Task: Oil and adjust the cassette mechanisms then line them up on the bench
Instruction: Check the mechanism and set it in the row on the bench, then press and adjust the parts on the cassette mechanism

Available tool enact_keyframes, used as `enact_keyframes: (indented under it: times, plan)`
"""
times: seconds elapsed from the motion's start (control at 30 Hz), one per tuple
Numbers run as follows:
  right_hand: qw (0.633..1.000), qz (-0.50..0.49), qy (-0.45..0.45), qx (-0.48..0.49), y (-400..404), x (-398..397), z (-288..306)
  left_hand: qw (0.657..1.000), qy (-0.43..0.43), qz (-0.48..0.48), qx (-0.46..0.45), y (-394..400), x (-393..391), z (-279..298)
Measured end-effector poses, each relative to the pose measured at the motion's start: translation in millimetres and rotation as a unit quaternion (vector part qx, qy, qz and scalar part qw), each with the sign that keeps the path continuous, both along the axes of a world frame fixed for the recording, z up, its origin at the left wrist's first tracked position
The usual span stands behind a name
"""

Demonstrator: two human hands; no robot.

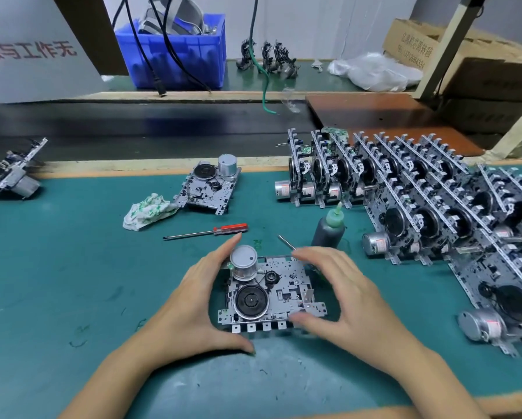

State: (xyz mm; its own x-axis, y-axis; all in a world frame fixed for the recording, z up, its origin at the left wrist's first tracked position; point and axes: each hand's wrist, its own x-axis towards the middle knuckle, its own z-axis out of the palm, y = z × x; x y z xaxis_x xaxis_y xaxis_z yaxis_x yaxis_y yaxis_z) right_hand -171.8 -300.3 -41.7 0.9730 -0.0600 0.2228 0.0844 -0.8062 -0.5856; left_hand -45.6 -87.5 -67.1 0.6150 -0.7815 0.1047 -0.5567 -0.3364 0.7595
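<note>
A cassette mechanism [283,294] lies flat on the green bench mat [72,267], with its silver motor at the back left and a black flywheel in front of it. My left hand [190,300] grips its left side, fingers by the motor and thumb at the front edge. My right hand [350,297] grips its right side between index finger and thumb. A thin metal tool tip [283,241] sticks out past the right fingers. A dark oil bottle [329,231] with a green nozzle stands just behind the right hand.
A red-handled screwdriver [217,230] lies behind the hands, with a crumpled rag [147,211] and a second flat mechanism [208,189] farther back. Several mechanisms stand on edge in rows [420,189] at the right. One more mechanism [11,173] leans at the far left. A blue bin [178,52] sits on the rear shelf.
</note>
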Motion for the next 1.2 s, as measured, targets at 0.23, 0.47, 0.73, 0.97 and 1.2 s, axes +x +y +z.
enact_keyframes:
  times: [0.23,0.47,0.73,0.97,1.2]
  plan:
    - [0.965,0.106,0.149,-0.19,-5,25,14,1.0,-0.011,-0.014,-0.009,0,-1,0]
    - [0.947,0.088,0.107,-0.289,4,42,21,0.999,0.003,-0.016,-0.05,-1,0,-3]
    - [0.964,0.099,0.16,0.189,8,29,26,0.927,0.302,-0.028,-0.219,-4,16,23]
    - [0.715,0.268,0.21,0.611,50,34,23,0.709,0.641,-0.036,-0.292,-26,12,31]
    - [0.735,0.192,0.199,0.619,49,38,-4,0.596,0.671,-0.108,-0.428,-20,-2,35]
